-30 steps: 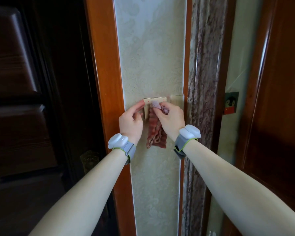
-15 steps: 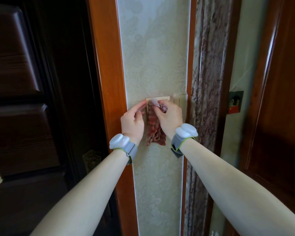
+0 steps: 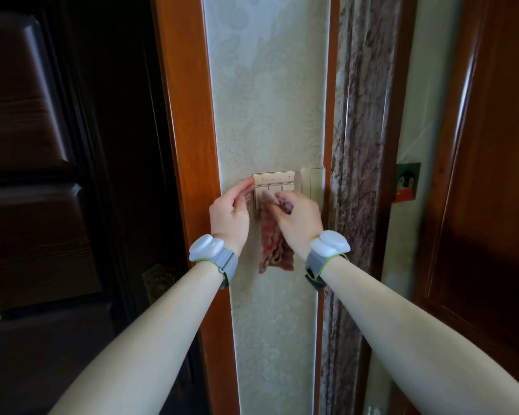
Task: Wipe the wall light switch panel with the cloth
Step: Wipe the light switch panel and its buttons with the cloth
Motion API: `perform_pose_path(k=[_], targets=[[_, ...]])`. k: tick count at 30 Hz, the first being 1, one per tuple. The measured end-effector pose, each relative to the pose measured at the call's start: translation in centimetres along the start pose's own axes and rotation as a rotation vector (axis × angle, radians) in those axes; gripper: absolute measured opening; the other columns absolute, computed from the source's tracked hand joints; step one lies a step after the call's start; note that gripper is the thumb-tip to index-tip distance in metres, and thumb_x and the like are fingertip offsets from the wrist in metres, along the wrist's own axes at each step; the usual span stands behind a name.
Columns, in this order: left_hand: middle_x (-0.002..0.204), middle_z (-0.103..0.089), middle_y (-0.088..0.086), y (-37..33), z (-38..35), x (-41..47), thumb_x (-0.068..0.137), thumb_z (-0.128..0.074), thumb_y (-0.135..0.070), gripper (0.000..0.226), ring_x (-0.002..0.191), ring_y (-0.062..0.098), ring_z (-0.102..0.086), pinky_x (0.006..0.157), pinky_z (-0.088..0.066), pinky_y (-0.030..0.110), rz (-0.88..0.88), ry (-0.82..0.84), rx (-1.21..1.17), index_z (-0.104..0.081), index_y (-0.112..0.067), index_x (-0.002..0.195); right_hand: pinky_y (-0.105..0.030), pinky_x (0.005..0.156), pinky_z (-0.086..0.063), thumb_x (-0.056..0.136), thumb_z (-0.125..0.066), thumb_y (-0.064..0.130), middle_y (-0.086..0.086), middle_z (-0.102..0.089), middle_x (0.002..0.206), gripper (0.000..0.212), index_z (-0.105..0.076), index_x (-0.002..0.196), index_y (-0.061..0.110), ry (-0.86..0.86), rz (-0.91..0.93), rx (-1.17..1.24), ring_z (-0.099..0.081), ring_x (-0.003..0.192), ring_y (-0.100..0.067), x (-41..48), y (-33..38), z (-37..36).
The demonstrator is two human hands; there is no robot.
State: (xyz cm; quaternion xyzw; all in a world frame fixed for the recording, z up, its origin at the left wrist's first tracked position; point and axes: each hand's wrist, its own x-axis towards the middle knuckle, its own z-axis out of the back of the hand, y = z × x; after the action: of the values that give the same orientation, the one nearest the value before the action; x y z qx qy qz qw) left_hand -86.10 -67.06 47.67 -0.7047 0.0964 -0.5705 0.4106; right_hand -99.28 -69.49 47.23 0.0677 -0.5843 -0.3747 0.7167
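A beige light switch panel (image 3: 274, 178) with three rockers and faint red marks along its top is set in the pale patterned wall strip. My right hand (image 3: 300, 218) presses a pink-red cloth (image 3: 274, 247) against the panel's lower part, and the cloth's loose end hangs down below the hand. My left hand (image 3: 230, 214) rests on the wall at the panel's left edge, fingertips touching it, fingers apart and holding nothing. The panel's lower half is hidden by cloth and hands.
A second cream plate (image 3: 312, 184) sits right of the panel. An orange-brown wooden frame (image 3: 186, 115) borders the wall strip on the left, with a dark door (image 3: 42, 175) beyond. A marbled column (image 3: 360, 115), a penguin sticker (image 3: 407, 182) and a brown door (image 3: 492, 175) stand to the right.
My right hand has slid the cloth down from the panel's top edge, so the top row and rocker tops now show. The left hand stays at the panel's left edge.
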Motion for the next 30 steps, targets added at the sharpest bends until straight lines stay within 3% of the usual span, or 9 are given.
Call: perform_pose_path(k=[3, 7, 10, 13, 17, 20, 25, 27, 30], targets=[[0.115, -0.071, 0.007, -0.2, 0.0, -0.1, 0.093, -0.036, 0.006, 0.043, 0.107, 0.01, -0.067, 0.101, -0.052, 0.036, -0.005, 0.003, -0.009, -0.067, -0.007, 0.12, -0.043, 0.065, -0.05, 0.088, -0.062, 0.041, -0.003, -0.063, 0.071, 0.029, -0.068, 0.082, 0.013, -0.063, -0.03, 0.029, -0.057, 0.069, -0.025, 1.3, 0.4, 0.3], [0.116, -0.071, 0.006, -0.3, 0.1, -0.2, 0.093, -0.035, 0.006, 0.044, 0.109, 0.01, -0.067, 0.1, -0.052, 0.036, -0.012, 0.019, -0.012, -0.067, -0.008, 0.12, -0.042, 0.069, -0.053, 0.085, -0.062, 0.043, -0.006, -0.071, 0.08, 0.031, -0.07, 0.087, 0.014, -0.081, -0.044, 0.045, -0.065, 0.076, -0.026, 2.7, 0.6, 0.0], [0.117, -0.071, 0.005, -0.3, 0.2, -0.2, 0.093, -0.035, 0.005, 0.044, 0.109, 0.01, -0.066, 0.101, -0.051, 0.036, -0.019, 0.022, 0.003, -0.067, -0.01, 0.121, -0.035, 0.064, -0.048, 0.088, -0.064, 0.039, -0.003, -0.069, 0.075, 0.025, -0.07, 0.083, 0.016, -0.069, -0.038, 0.049, -0.062, 0.072, -0.022, 2.9, 1.0, -0.5], [0.117, -0.071, 0.006, -0.1, 0.2, -0.1, 0.092, -0.036, 0.003, 0.045, 0.109, 0.011, -0.067, 0.101, -0.051, 0.038, -0.025, 0.025, 0.005, -0.067, -0.01, 0.121, -0.037, 0.067, -0.05, 0.09, -0.063, 0.036, -0.005, -0.07, 0.076, 0.022, -0.072, 0.086, 0.015, -0.068, -0.047, 0.048, -0.063, 0.074, -0.025, 2.8, 1.3, -0.8], [0.114, -0.072, 0.002, 0.4, 0.3, 0.1, 0.091, -0.039, -0.002, 0.042, 0.109, 0.012, -0.067, 0.101, -0.051, 0.041, -0.014, 0.01, 0.03, -0.069, -0.015, 0.118, -0.031, 0.071, -0.05, 0.09, -0.063, 0.028, 0.002, -0.069, 0.085, 0.012, -0.072, 0.094, 0.021, 0.021, -0.007, 0.028, -0.065, 0.081, -0.02, 1.5, 1.0, -1.2], [0.113, -0.071, 0.004, 0.3, 0.1, 0.1, 0.093, -0.037, 0.002, 0.043, 0.109, 0.009, -0.066, 0.101, -0.051, 0.038, -0.004, 0.004, 0.026, -0.068, -0.011, 0.119, -0.03, 0.071, -0.047, 0.089, -0.062, 0.034, 0.01, -0.06, 0.082, 0.015, -0.071, 0.096, 0.024, 0.135, 0.037, -0.074, -0.064, 0.083, -0.02, -0.6, 0.0, -1.2], [0.113, -0.07, 0.006, -0.1, -0.1, 0.0, 0.094, -0.037, 0.005, 0.041, 0.111, 0.013, -0.066, 0.1, -0.052, 0.038, -0.017, -0.003, -0.011, -0.067, -0.006, 0.12, -0.036, 0.083, -0.053, 0.086, -0.061, 0.032, 0.006, -0.072, 0.103, 0.022, -0.072, 0.104, 0.027, 0.144, 0.014, -0.048, -0.066, 0.096, -0.017, -2.6, -1.7, -0.5], [0.113, -0.07, 0.005, 0.0, -0.1, 0.0, 0.094, -0.037, 0.005, 0.041, 0.11, 0.012, -0.066, 0.099, -0.053, 0.037, -0.017, -0.004, 0.004, -0.067, -0.006, 0.12, -0.033, 0.084, -0.053, 0.086, -0.065, 0.031, 0.005, -0.074, 0.098, 0.018, -0.074, 0.1, 0.024, 0.106, -0.064, 0.029, -0.068, 0.093, -0.014, -2.5, -1.8, -0.1], [0.112, -0.07, 0.005, -0.1, -0.1, 0.0, 0.095, -0.037, 0.004, 0.04, 0.11, 0.012, -0.067, 0.099, -0.053, 0.038, -0.009, -0.006, -0.009, -0.067, -0.007, 0.119, -0.022, 0.072, -0.048, 0.086, -0.068, 0.031, 0.008, -0.072, 0.078, 0.01, -0.073, 0.091, 0.023, 0.066, -0.186, 0.136, -0.065, 0.078, -0.009, -2.1, -1.9, 0.7]])
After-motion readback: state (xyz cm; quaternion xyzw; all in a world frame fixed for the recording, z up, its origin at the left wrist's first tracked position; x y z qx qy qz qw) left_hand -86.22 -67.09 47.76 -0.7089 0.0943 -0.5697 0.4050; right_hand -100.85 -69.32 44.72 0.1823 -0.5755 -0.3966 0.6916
